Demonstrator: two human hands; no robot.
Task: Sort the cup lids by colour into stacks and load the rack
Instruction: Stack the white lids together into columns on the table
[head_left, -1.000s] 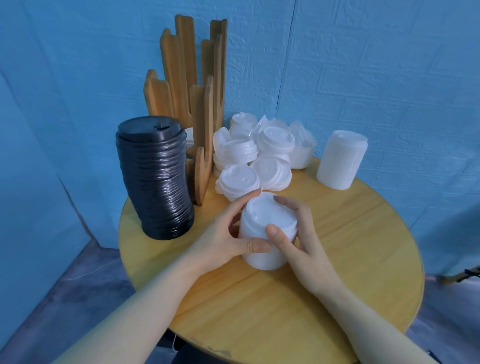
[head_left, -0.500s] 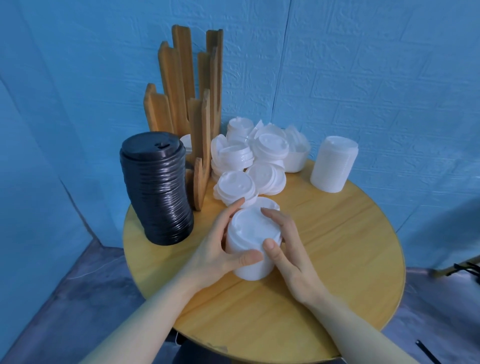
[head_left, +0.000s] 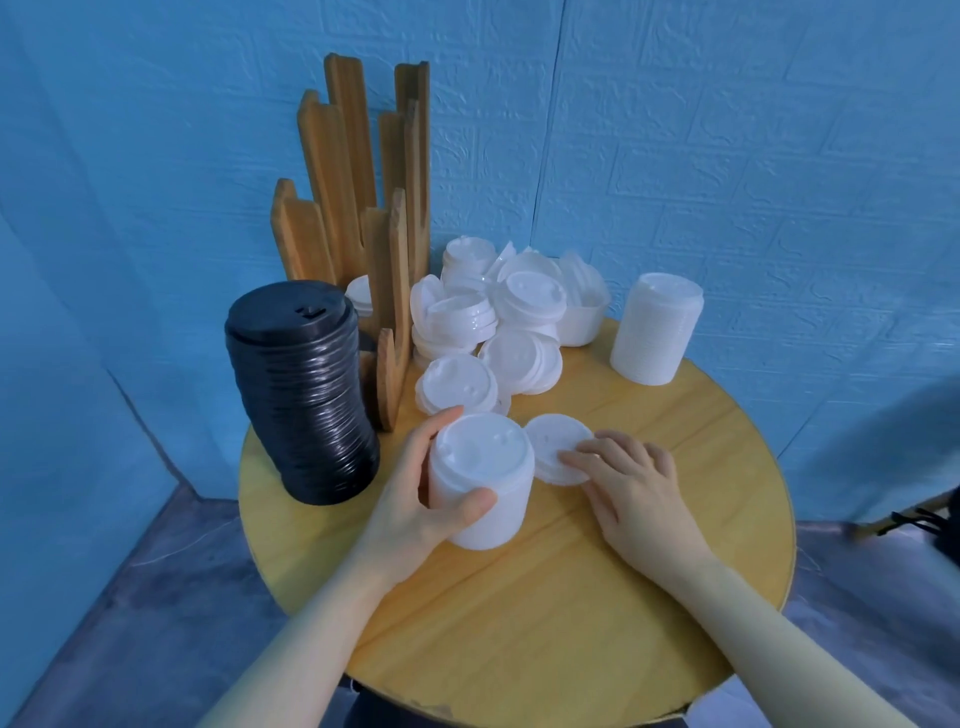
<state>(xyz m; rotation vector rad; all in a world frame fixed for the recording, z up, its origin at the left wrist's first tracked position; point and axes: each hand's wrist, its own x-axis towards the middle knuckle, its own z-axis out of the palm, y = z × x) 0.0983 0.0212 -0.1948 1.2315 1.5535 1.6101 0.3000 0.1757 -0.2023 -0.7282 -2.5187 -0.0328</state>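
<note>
Left hand (head_left: 415, 499) hides the white stack's (head_left: 483, 483) near side.

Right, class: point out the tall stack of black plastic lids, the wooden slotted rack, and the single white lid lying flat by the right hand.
tall stack of black plastic lids (head_left: 304, 400), head view, ribbed side
wooden slotted rack (head_left: 340, 171), head view, tall upright slat
single white lid (head_left: 553, 441), head view, bare top

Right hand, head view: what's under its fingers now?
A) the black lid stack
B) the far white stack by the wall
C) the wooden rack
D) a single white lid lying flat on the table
D: the right hand lays its fingers on a single white lid lying flat on the table, while the left hand grips the near white stack.
</note>
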